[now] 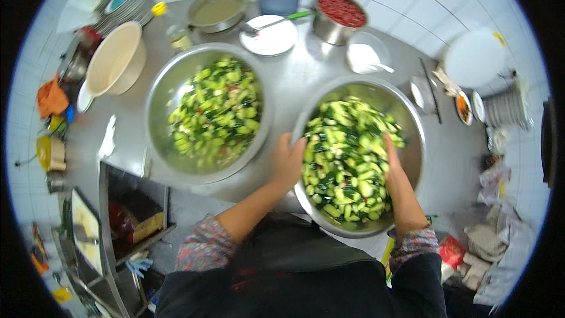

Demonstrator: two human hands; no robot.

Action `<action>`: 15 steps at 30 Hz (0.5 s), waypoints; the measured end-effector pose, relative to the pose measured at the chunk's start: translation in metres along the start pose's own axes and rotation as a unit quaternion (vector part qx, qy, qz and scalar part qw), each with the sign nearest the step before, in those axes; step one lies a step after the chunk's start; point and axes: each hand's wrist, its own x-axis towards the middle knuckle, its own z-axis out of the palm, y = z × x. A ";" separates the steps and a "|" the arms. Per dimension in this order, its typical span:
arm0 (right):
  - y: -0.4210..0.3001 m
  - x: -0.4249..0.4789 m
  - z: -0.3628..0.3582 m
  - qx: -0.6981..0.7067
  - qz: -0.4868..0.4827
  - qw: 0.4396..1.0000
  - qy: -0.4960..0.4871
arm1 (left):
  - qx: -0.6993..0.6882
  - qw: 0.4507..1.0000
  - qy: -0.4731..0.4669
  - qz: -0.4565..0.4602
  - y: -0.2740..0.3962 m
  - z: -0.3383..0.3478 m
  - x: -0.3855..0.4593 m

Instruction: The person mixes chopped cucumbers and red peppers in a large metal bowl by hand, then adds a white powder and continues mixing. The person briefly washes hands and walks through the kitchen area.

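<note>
A large stainless steel bowl (417, 137) in front of me holds chopped cucumber (348, 159) with dark green skin and small red bits. My left hand (288, 161) grips this bowl's left rim, its thumb at the edge. My right hand (395, 163) reaches inside at the right, against the cucumber; its fingers are largely hidden, so their grip cannot be made out. To the left stands a second steel bowl (154, 115) with similar cucumber pieces (216, 115), touched by neither hand.
Behind the bowls are a white plate (276, 37) with a green-handled utensil (298, 15), a pot of red food (337, 28) and a pan of liquid (218, 11). A beige basin (117, 59) leans at left. A clear tub (364, 57) holds white powder.
</note>
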 end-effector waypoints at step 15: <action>0.041 -0.030 -0.048 0.027 -0.020 0.996 0.083 | -0.028 0.995 -0.095 0.019 0.010 -0.015 0.030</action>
